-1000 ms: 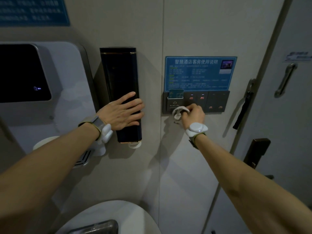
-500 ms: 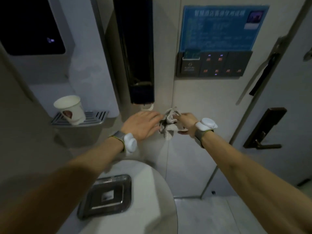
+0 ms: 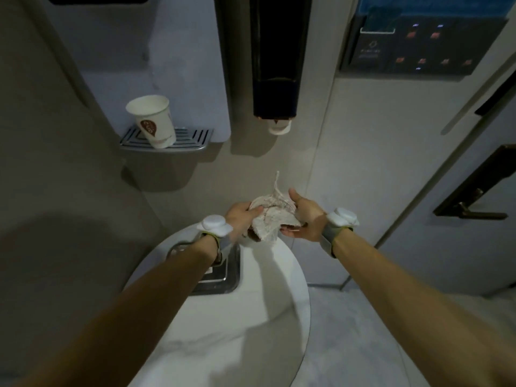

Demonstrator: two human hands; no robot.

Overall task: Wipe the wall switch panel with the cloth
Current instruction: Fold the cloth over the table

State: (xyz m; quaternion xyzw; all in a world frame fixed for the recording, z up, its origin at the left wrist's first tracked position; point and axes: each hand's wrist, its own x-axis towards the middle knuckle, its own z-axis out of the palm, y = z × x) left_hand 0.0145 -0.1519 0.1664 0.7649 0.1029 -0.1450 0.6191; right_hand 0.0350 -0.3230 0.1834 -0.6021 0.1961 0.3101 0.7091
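Nearest: two bare forearms reaching forward, each wrist carrying a white puck-shaped device on a grey strap.

Round white marbled tabletop (image 3: pixel 223 331), below the arms. A metal tray (image 3: pixel 223 277) lies on its far part, largely hidden by the left forearm.

Left hand (image 3: pixel 240 219): fingers closed on the left side of the cloth (image 3: pixel 269 216), thumb on top.

Right hand (image 3: pixel 305 219): palm turned up under the cloth's right side, thumb raised beside it, fingers loosely curled; it supports the cloth.

Cloth: pale, crumpled, bunched between both hands above the table's far edge, one twisted corner sticking up. It is well apart from the panel, low in front of the wall.

Wall, left: a grey dispenser unit with a slotted drip tray (image 3: pixel 167 139); a paper cup (image 3: pixel 153 121) stands upright on it.

Wall, centre: a tall black cup dispenser (image 3: pixel 275 57), a white cup rim showing at its foot.

Wall, upper right: the dark wall switch panel (image 3: pixel 418 46), small red and blue lights lit, a card slot at its left, a blue notice above. Nothing covers it.

Far right: a door with a dark lever handle (image 3: pixel 472 191).
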